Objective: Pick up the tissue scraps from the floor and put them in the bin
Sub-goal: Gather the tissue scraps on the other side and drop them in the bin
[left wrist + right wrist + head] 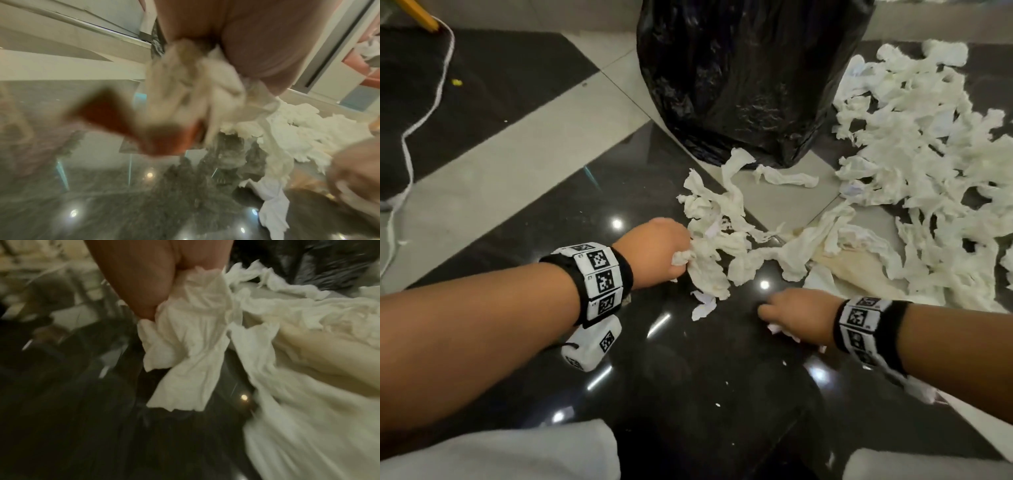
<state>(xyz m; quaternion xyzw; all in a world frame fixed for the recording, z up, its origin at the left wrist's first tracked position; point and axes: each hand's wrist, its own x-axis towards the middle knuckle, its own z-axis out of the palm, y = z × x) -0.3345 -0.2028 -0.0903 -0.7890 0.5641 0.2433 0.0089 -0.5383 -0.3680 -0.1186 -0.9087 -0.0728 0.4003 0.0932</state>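
Note:
White torn tissue scraps (914, 164) lie spread over the glossy floor to the right of a bin lined with a black bag (743, 75). My left hand (664, 253) sits low over the near clump and grips a bunch of tissue (709, 260); the left wrist view shows that bunch (195, 91) crumpled in the curled fingers. My right hand (791, 315) is nearer to me, closed round a tissue strip (189, 340) that hangs from the fist. Only a small white bit (779, 329) shows under it in the head view.
The floor has dark polished tiles (688, 377) and pale grey bands (500, 171). A white cord (431, 102) trails along the left side, beside a yellow leg (421, 13). My pale trouser knees (500, 452) are at the bottom edge.

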